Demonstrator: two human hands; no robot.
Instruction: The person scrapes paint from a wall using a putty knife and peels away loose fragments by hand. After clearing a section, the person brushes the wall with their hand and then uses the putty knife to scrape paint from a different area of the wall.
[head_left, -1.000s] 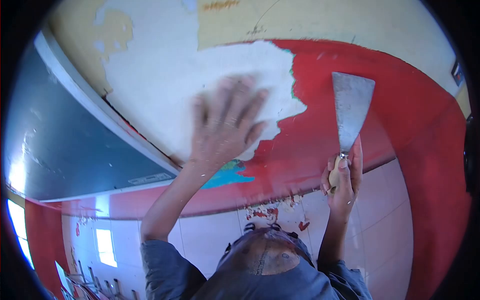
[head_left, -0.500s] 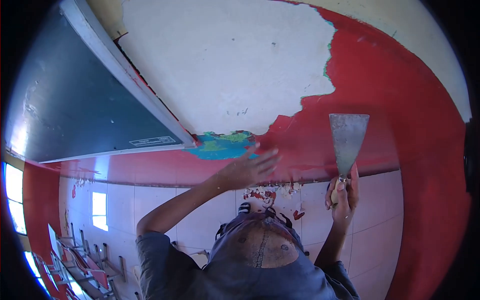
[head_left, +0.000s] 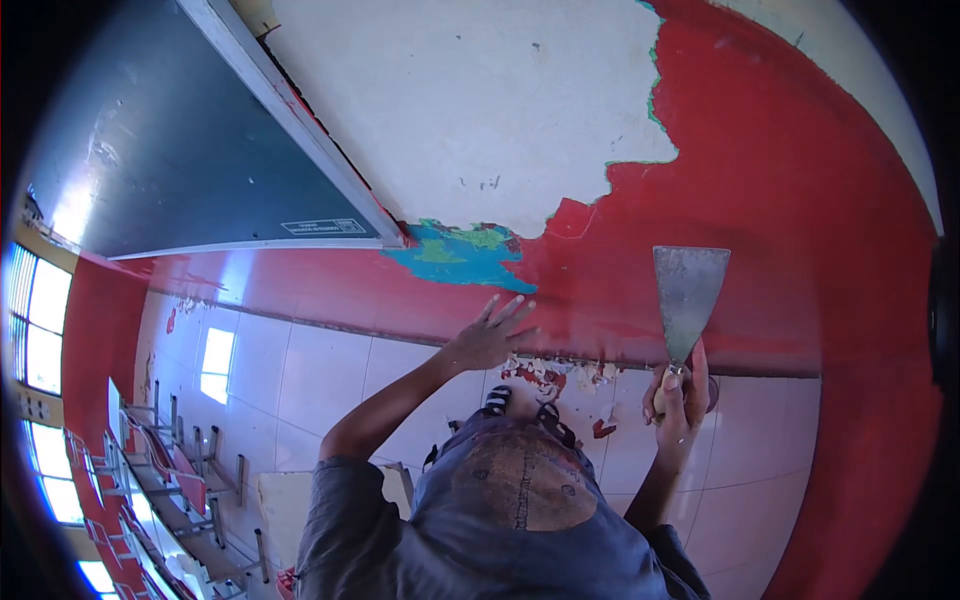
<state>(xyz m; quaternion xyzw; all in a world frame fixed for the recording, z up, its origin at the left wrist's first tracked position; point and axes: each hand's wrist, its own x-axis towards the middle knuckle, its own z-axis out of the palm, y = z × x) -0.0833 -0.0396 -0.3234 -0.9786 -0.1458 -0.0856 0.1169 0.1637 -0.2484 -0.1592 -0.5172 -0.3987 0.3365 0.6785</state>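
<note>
My right hand (head_left: 682, 398) is wrapped round the handle of a putty knife (head_left: 692, 295), its wide metal blade pointing up the picture in front of the red wall (head_left: 740, 180). Fingers spread, my left hand (head_left: 490, 338) holds nothing; it is just below a patch of blue and green old paint (head_left: 460, 256). Above that patch lies a large pale area (head_left: 450, 110) where the red paint is gone, with a ragged edge along its right side.
A dark green chalkboard (head_left: 210, 150) with a metal frame hangs at the upper left. Paint flakes (head_left: 560, 374) lie on the tiled floor (head_left: 320, 370) at the wall's foot, near my feet. Several stacked chairs (head_left: 180, 470) stand at the lower left, by bright windows (head_left: 45, 320).
The view has turned slightly, so the board and pale area sit higher. My left hand has moved a little down and left, its fingers spreading. The putty knife stays in my right hand.
</note>
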